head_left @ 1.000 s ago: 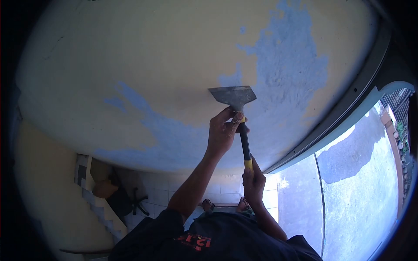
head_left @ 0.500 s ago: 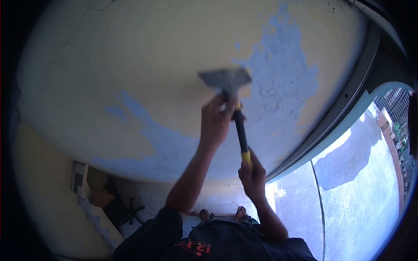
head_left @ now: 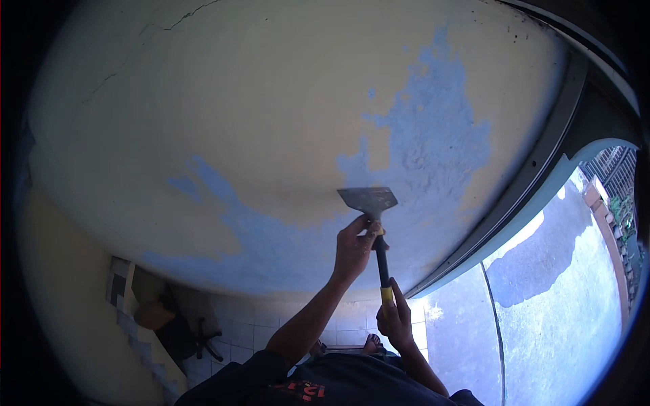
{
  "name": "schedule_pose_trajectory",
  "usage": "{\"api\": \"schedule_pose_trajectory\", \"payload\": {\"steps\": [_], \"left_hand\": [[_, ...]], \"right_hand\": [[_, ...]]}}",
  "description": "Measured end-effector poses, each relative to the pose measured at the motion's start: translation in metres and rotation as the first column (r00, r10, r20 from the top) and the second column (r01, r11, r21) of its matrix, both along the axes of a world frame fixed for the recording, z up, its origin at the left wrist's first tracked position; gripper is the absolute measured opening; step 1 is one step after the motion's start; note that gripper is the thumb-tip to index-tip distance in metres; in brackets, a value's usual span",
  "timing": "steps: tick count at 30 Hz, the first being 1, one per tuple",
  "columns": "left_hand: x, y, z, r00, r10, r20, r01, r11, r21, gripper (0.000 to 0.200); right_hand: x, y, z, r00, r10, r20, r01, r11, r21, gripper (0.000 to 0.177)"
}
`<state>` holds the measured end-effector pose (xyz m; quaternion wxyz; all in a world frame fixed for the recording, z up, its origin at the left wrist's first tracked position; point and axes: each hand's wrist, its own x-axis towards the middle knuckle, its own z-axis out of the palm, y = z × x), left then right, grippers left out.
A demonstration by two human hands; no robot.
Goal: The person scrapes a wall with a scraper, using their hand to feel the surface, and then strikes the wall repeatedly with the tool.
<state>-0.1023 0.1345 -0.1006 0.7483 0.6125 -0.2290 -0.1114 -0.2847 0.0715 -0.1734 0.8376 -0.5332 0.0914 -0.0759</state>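
A long-handled scraper (head_left: pixel 369 198) with a wide metal blade and a black and yellow handle is in both my hands. My left hand (head_left: pixel 357 247) is closed round the neck, just below the blade. Lower down, my right hand (head_left: pixel 396 319) grips the yellow end of the handle. The blade lies at or close to the wall (head_left: pixel 284 122), near the lower edge of a bare blue-grey patch (head_left: pixel 433 122). Cream paint covers most of the wall, and a second bare patch (head_left: pixel 264 250) spreads low on the left.
Dark trim (head_left: pixel 542 162) borders the wall on the right, beside a bright concrete floor (head_left: pixel 562 325). A black object with legs (head_left: pixel 206 338) stands at lower left near a stepped edge (head_left: pixel 139 338). My feet (head_left: pixel 371 344) are on or near pale tiles. A crack (head_left: pixel 183 19) runs across the upper wall.
Both hands and the scraper have moved down toward my body. Bare blue-grey surface now shows where the blade was, left of the large patch.
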Motion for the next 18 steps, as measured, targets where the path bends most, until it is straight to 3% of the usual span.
{"api": "schedule_pose_trajectory", "payload": {"steps": [6, 9, 13, 14, 18], "left_hand": [[0.010, -0.005, 0.016, 0.998, 0.029, 0.058, -0.029, 1.000, -0.002, 0.032], [0.015, -0.010, 0.072, 0.994, 0.078, 0.075, -0.067, 0.988, -0.139, 0.026], [0.025, -0.009, 0.122, 0.977, 0.065, 0.201, -0.034, 0.988, -0.151, 0.031], [0.025, -0.007, 0.122, 0.974, 0.049, 0.219, -0.016, 0.988, -0.153, 0.036], [0.005, -0.003, 0.077, 0.996, 0.001, 0.088, 0.010, 0.993, -0.119, 0.029]], "right_hand": [[0.023, -0.001, 0.002, 0.996, -0.078, 0.034, 0.082, 0.988, -0.133, 0.056], [0.051, -0.017, 0.036, 0.981, -0.063, 0.183, 0.112, 0.955, -0.276, 0.059], [0.058, -0.014, 0.090, 0.978, -0.040, 0.205, 0.089, 0.968, -0.235, 0.059], [0.057, -0.010, 0.092, 0.970, -0.048, 0.236, 0.092, 0.980, -0.176, 0.059], [0.032, 0.002, 0.040, 0.982, -0.117, 0.150, 0.148, 0.964, -0.222, 0.059]]}}
